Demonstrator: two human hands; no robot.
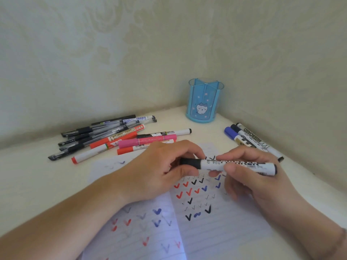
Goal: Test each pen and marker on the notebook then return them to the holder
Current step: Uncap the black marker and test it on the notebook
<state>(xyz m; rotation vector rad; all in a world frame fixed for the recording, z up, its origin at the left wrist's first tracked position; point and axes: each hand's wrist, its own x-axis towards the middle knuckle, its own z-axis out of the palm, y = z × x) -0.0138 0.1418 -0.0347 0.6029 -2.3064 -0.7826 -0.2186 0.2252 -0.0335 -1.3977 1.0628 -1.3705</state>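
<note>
A white marker with black print (238,165) lies level above the open notebook (216,228). My left hand (161,169) grips its black cap (189,163) at the left end. My right hand (249,177) holds the barrel between thumb and fingers. The cap sits on the marker. The notebook's lined pages carry several red, blue and black tick marks. The blue transparent pen holder (203,101) stands at the back of the table with nothing visible inside.
A pile of black gel pens (93,134) and red, pink and white markers (135,142) lies at the left behind the notebook. Three markers (247,139) lie at the right near the wall. Walls close the corner behind and right.
</note>
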